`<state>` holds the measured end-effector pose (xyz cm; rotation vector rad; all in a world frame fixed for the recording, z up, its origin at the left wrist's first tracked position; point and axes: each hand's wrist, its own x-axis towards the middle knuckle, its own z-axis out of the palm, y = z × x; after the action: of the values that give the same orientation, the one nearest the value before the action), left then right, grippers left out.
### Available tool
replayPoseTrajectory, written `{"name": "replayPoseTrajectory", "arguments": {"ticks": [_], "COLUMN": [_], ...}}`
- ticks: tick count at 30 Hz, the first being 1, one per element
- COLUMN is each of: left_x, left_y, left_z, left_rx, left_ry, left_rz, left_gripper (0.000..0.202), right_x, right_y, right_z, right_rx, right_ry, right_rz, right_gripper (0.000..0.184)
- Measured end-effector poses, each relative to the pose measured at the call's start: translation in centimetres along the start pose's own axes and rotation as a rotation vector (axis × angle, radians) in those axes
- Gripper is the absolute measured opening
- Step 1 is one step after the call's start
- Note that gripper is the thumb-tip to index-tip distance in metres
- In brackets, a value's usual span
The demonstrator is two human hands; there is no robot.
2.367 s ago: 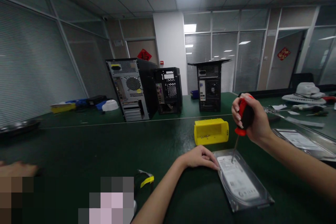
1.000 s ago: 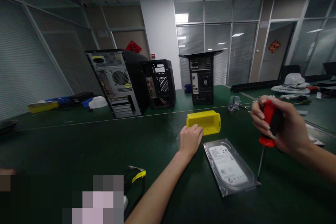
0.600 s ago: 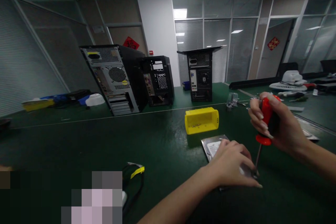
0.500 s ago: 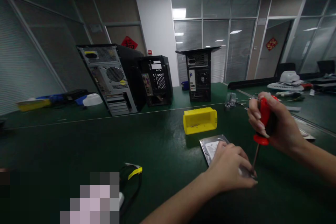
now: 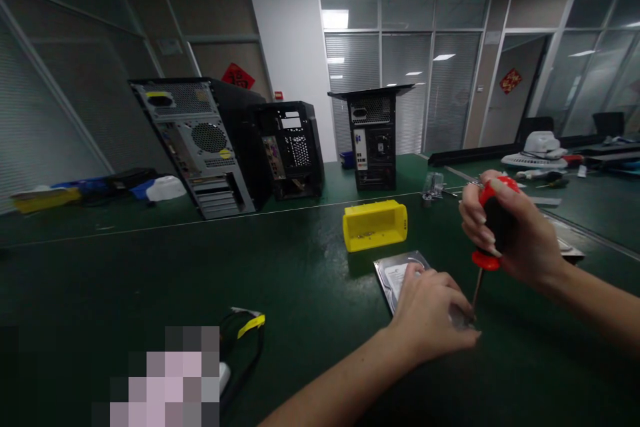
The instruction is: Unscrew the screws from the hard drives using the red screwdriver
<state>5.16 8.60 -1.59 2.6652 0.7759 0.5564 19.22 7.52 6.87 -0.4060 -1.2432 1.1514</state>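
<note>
Two hands on the near side of the bin (image 5: 374,217), and look at the slant of that drive (image 5: 390,278): label up, flat on the table (image 5: 200,293), long axis on a diagonal, far end up towards the bin, near end angling away from it to the right. Over the top comes the left hand (image 5: 433,310), palm down, fingers bent across the near half and clamped on the drive, thumb stretched along that near end; the far end, with part of the white label, shows beyond the knuckles, on the bin's side. And the screwdriver (image 5: 500,220)! Steep, handle high, shaft pointing down and a touch left, tip right by the drive's near right corner, close to the left thumb and fingertips; whether it sits on a screw is too small to tell. Right hand (image 5: 523,233), to the right of the bin, fingers wrapped tight round the red and black handle, shaft running bare beneath. Inside the bin, a scatter of small bits (image 5: 365,235). Behind it, three computer cases (image 5: 300,173); to its right a clear jar (image 5: 433,187), and farther right a second drive (image 5: 570,240), partly hidden by the right hand. Left of the bin and nearer, a dark cable (image 5: 259,352) with a yellow tag (image 5: 251,325).
</note>
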Motion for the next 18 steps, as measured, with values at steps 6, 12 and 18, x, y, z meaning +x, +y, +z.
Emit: {"name": "replayPoseTrajectory", "arguments": {"ticks": [6, 12, 18], "left_x": [-0.08, -0.15, -0.25], "left_y": [0.16, 0.11, -0.13], "left_z": [0.06, 0.06, 0.46], "left_rx": [0.004, -0.024, -0.076], "left_ry": [0.004, 0.010, 0.011], "left_rz": [-0.012, -0.014, -0.015], "left_gripper": [0.021, 0.021, 0.023], "right_x": [0.06, 0.29, -0.19], "right_y": [-0.18, -0.24, -0.22], "right_z": [-0.25, -0.60, -0.63], "right_rx": [-0.016, -0.001, -0.036], "right_ry": [0.060, 0.061, 0.081], "right_rz": [0.009, -0.030, -0.045], "right_gripper": [0.024, 0.036, 0.009]}}
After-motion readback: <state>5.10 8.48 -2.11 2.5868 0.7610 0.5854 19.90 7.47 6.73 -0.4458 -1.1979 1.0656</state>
